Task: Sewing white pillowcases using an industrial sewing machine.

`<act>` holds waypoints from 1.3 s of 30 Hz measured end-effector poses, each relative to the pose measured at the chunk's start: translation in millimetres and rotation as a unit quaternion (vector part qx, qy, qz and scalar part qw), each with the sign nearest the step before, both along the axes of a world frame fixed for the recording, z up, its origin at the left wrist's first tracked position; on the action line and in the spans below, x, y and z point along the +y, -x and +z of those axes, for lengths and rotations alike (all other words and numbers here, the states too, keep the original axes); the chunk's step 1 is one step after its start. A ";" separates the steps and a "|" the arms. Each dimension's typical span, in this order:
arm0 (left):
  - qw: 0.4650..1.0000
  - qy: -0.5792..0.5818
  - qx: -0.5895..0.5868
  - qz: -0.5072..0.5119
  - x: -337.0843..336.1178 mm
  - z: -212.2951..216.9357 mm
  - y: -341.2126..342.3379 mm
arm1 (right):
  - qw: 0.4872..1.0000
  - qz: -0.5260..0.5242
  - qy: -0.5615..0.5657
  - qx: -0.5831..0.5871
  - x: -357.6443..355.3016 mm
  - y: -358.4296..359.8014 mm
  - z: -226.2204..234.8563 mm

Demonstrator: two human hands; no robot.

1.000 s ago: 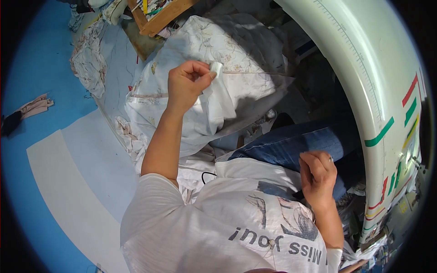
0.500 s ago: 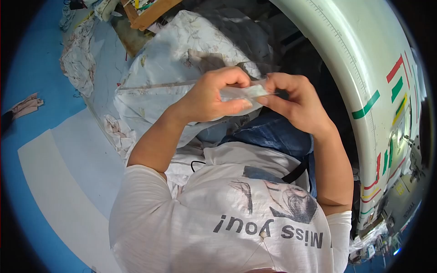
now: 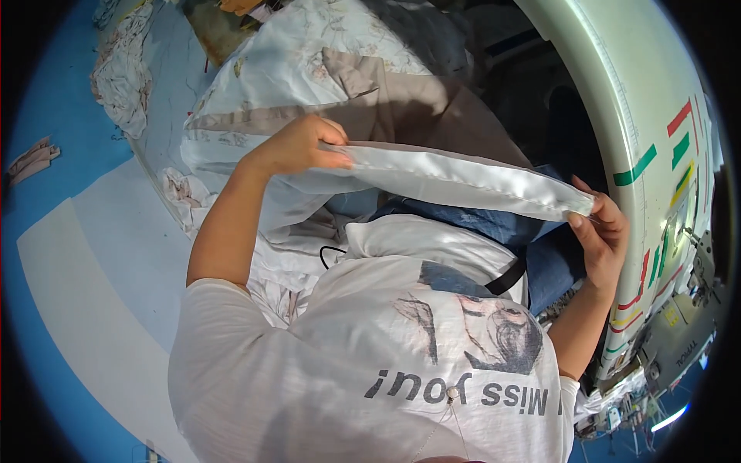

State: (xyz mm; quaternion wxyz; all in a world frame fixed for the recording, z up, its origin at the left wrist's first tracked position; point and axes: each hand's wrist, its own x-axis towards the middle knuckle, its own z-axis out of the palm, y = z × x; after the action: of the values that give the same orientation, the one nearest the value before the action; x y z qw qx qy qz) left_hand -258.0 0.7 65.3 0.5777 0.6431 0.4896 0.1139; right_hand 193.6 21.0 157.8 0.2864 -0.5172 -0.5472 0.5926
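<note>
A long strip of shiny white fabric point(image 3: 463, 179) is stretched between my two hands above my lap. My left hand point(image 3: 302, 145) pinches its upper edge near the left end. At the other end, beside the curved table edge, my right hand point(image 3: 602, 231) grips the strip's corner between thumb and fingers. Behind the strip hangs a beige-brown fabric point(image 3: 432, 104), partly in shadow. Sheer white cloth with a floral pattern point(image 3: 285, 54) is heaped beyond it, and its folds run down under my left forearm.
At right curves a pale worktable point(image 3: 617, 100) with a ruler scale and coloured tape marks. A crumpled white cloth bundle point(image 3: 123, 73) lies far left, and a pinkish scrap point(image 3: 34, 160) is on the blue floor point(image 3: 73, 147). A wooden box edge point(image 3: 238, 6) shows at the top.
My hands were close together on the bunched fabric. They have moved apart, the right one outward and nearer to me, drawing the white strip out straight. More beige-brown fabric shows.
</note>
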 end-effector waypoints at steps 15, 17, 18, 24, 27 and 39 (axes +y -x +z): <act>0.981 0.003 0.043 0.186 -38.8 -2.7 53.8 | 0.998 -0.019 -0.060 -0.024 6.8 -14.7 -4.9; 0.977 0.013 0.045 0.206 -33.7 -2.9 56.1 | 0.996 -0.026 -0.072 -0.038 7.3 -13.0 1.4; 0.977 -0.015 0.049 0.209 -30.6 -1.7 57.7 | 0.995 -0.030 -0.084 -0.035 8.6 -12.6 4.7; 0.962 -0.200 0.079 0.170 -40.7 -5.3 61.9 | 0.998 -0.053 -0.038 0.010 4.9 -0.5 9.4; 0.938 -0.269 0.170 0.140 -35.0 14.7 57.6 | 0.988 0.027 -0.149 0.022 3.0 -4.1 2.8; 0.292 -0.829 0.020 0.477 -36.5 275.5 -30.1 | 0.891 -0.138 -0.276 0.334 -86.7 -31.0 97.4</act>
State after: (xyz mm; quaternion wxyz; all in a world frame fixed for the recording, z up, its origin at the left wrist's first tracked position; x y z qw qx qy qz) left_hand -227.9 -35.8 340.8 -0.4281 0.4354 0.3671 0.7017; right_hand 224.6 -65.7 255.1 0.6624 -0.2589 -0.4838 0.5101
